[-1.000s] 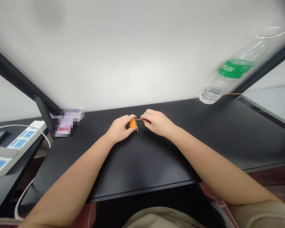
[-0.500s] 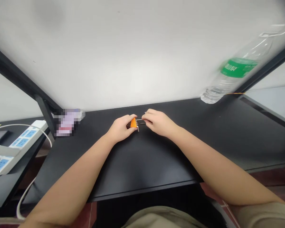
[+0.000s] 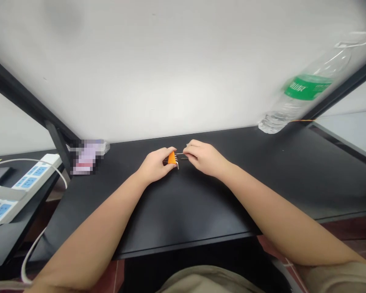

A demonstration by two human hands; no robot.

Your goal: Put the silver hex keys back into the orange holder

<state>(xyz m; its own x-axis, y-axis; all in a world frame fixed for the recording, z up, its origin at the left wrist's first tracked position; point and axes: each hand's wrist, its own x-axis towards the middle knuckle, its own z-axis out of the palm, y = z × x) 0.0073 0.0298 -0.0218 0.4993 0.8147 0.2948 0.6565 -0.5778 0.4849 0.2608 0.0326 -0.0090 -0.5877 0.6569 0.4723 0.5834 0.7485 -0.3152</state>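
An orange holder (image 3: 172, 158) with several metal hex keys in it is gripped between the thumb and fingers of my left hand (image 3: 155, 165), above the middle of the black table (image 3: 183, 207). The bent end of one hex key points down at the holder's near right side. To the right, my right hand (image 3: 203, 156) pinches a thin metal key (image 3: 180, 154) whose shaft reaches across to the holder. A small part of that key shows above my right fingertips. Just below it lies a short dark piece (image 3: 184, 158), too small to make out fully.
A large clear bottle with a green label (image 3: 308, 87) stands at the back right by the white wall. A blurred-out package (image 3: 87, 158) lies at the back left. A white power strip (image 3: 24, 187) and cable are at the far left, beside a black frame (image 3: 56, 140).
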